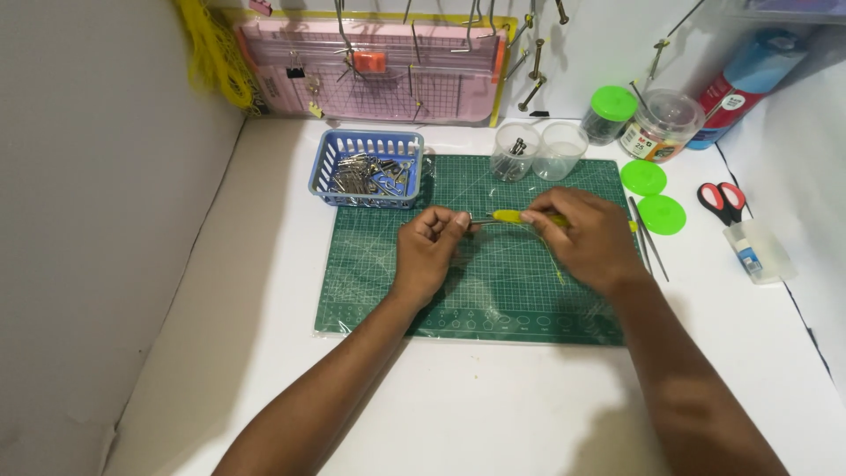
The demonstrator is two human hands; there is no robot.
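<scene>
From the head view, both forearms reach in from the near edge and meet over the middle of a green cutting mat (pixel 493 291) that lies on the white tabletop (pixel 264 370). The left hand (pixel 429 247) is curled into a loose fist, knuckles up, thumb and forefinger pinched on the left end of a thin metal piece that sticks out of a yellow-handled tool (pixel 515 216). The right hand (pixel 586 234) lies palm down, wrist bent slightly inward, its fingers closed over the tool's yellow handle — only the left part of the handle shows past the fingertips. The tool is held level, just above the far half of the mat, between the two hands.

Far left of the hands, a blue slotted basket (pixel 328 167) of metal clips stands at the mat's far left corner. Two clear plastic cups (pixel 538 150) stand at the mat's far edge, one holding small metal pieces. To the right lie two round green lids (pixel 652 194) and a pair of thin metal rods (pixel 652 251) — just beside the right wrist. Red-handled scissors (pixel 721 201) rest further right, well apart from the hands.
</scene>
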